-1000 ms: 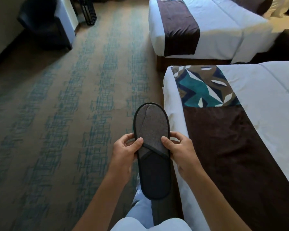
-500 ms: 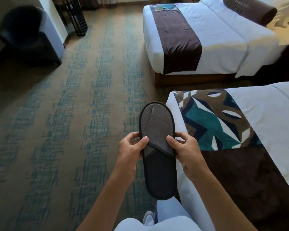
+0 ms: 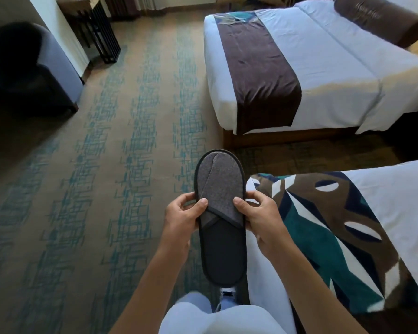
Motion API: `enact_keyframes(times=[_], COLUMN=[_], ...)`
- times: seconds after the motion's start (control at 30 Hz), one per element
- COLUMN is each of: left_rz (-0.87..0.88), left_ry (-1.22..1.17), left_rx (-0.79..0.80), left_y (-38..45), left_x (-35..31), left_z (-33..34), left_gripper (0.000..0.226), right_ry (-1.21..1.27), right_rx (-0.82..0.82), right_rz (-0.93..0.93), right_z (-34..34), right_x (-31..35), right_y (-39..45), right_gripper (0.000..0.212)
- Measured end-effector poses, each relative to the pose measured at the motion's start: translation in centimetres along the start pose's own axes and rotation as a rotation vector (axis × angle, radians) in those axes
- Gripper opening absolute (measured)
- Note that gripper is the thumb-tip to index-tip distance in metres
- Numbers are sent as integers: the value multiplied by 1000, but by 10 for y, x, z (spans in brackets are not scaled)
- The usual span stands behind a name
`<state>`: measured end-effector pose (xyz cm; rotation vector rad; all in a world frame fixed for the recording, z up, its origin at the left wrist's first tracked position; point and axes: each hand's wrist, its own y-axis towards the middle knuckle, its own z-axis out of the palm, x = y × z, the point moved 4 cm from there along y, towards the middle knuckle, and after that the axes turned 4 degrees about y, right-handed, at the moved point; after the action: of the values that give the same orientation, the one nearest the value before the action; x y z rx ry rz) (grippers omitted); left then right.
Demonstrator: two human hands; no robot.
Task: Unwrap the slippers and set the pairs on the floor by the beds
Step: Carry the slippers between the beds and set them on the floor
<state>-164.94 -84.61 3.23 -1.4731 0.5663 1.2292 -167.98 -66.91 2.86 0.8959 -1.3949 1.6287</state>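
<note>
We stand on a brown carpet (image 3: pixel 106 189) crossed by bands of teal hatching that run from 6 toward 12 o'clock. Two beds are in view. The far bed (image 3: pixel 323 68), at 1 o'clock, has white linen, a brown runner (image 3: pixel 258 75) across its foot and a brown bolster (image 3: pixel 379 19) near its head. The near bed (image 3: pixel 401 208), at 3 to 4 o'clock, carries a runner patterned in teal, brown and white (image 3: pixel 323 237). At 10 o'clock sits one dark armchair (image 3: pixel 22 68), and at 11 o'clock a slatted black stand (image 3: pixel 99 32) against the wall.

We hold one dark grey slipper (image 3: pixel 220 213) in the air at centre frame, just beside the near bed's corner. Its long axis runs 12 to 6, toe at 12, heel toward us, upper face showing. Whether a second slipper lies behind it we cannot tell.

Our left hand (image 3: pixel 181 220) grips the slipper's left edge, thumb on the upper, fingers curled beneath. Our right hand (image 3: pixel 261 218) grasps the right edge the same way.
</note>
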Motion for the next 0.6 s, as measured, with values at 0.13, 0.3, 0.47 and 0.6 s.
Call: enact_keyframes(times=[0.13, 0.3, 0.47, 0.6], left_rz=[11, 13, 20, 22], left_ry=[11, 33, 80, 141], left_rx=[-7, 29, 99, 169], left_y=[70, 165, 276, 356], left_x=[-32, -67, -108, -147], left_z=[21, 44, 70, 95], left_gripper=[33, 28, 32, 28], right_ry=[-14, -10, 34, 97], right_rx=[-11, -29, -88, -171], right_rz=[7, 19, 14, 14], right_z=[9, 23, 41, 51], right_x=[39, 75, 116, 152], right_y=[69, 157, 254, 325], right_gripper=[17, 21, 8, 8])
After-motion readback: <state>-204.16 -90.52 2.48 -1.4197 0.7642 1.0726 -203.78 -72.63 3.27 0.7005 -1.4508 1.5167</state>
